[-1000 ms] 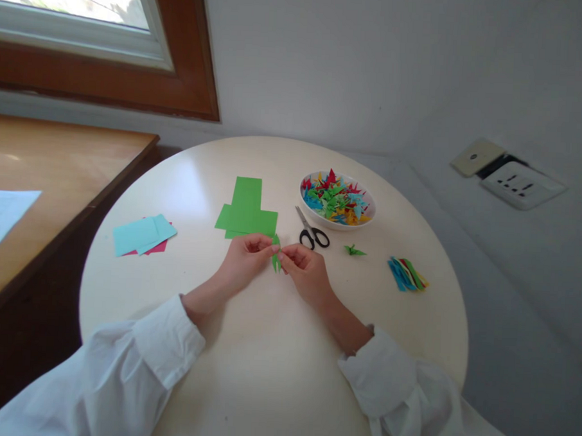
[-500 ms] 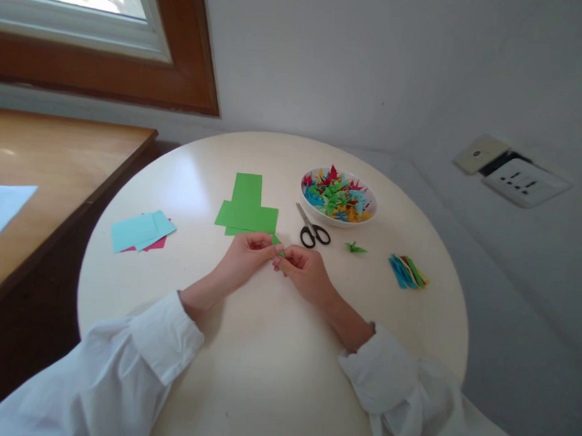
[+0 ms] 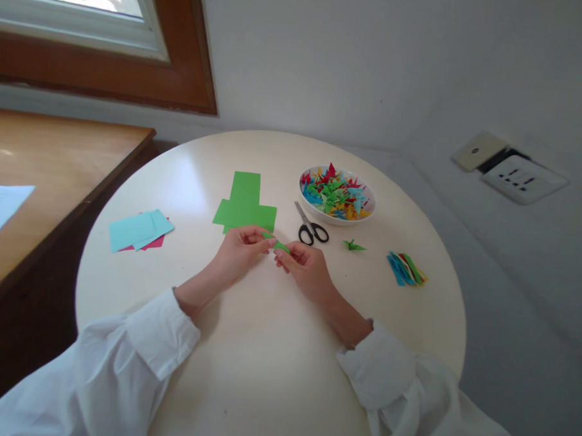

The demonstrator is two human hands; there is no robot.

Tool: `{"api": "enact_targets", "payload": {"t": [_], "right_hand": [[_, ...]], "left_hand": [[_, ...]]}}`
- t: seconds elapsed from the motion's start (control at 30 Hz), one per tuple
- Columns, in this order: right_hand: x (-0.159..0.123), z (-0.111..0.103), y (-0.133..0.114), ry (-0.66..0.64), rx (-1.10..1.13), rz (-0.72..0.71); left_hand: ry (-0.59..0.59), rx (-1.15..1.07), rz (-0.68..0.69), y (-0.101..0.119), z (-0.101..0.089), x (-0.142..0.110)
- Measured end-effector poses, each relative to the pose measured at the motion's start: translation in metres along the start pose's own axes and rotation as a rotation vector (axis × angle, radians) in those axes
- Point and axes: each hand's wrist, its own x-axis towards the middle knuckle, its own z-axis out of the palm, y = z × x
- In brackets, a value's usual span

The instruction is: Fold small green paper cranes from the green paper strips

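Between my two hands is a small folded piece of green paper [image 3: 281, 246], partly covered by fingers. My left hand [image 3: 243, 249] pinches its left end between thumb and fingers. My right hand [image 3: 307, 265] is closed on the other end. Flat green paper sheets [image 3: 246, 206] lie overlapped just beyond my left hand. Black-handled scissors [image 3: 311, 228] rest past my right hand, blades pointing away. A finished green paper crane [image 3: 354, 245] lies to the right of them.
A white bowl [image 3: 336, 221] full of coloured paper cranes stands at the back right. Coloured paper strips [image 3: 406, 269] lie near the right edge of the round table [image 3: 264, 384]. Light blue sheets [image 3: 133, 232] over red ones [image 3: 155, 243] are at left.
The folded green paper has turned from upright to lying across between my hands. My right fingers shifted their grip on it, and the hands are slightly further apart.
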Motion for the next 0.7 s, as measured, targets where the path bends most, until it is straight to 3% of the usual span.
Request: {"api": "enact_targets", "payload": {"t": [0.27,0.4,0.53,0.7], "right_hand": [[0.0047,-0.0036,0.0030,0.157,0.171,0.054],[0.0066,-0.0047,0.0030,0.198,0.256,0.067],[0.0074,-0.0069,0.0028,0.158,0.241,0.059],[0.0067,-0.0100,0.0021,0.045,0.128,0.037]], "left_hand": [[0.050,0.004,-0.057,0.0040,0.0016,-0.0016],[-0.029,0.109,-0.068,0.0005,-0.0018,-0.0004],[-0.149,0.179,-0.090,-0.0036,-0.0052,0.0009],[-0.177,0.247,-0.052,-0.0025,-0.0067,0.0011]]}}
